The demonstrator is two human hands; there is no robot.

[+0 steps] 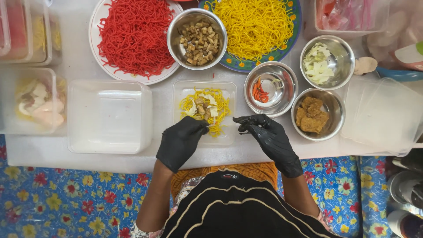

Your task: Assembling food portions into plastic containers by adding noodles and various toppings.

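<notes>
On the white table (88, 163), a clear tray of yellow noodles (205, 110) lies between the gloved left hand (180, 142), touching its edge, and the right hand (269, 136), fingers pinched, both hands apart.

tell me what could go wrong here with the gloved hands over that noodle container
The left hand sits at the edge of the shallow clear container of yellow noodles, so a nudge might slide it and spill strands onto the table. The right hand hovers close to the small steel bowl of red chillies; a careless reach could tip it. Both bowls on the right crowd together, leaving little room.
</notes>
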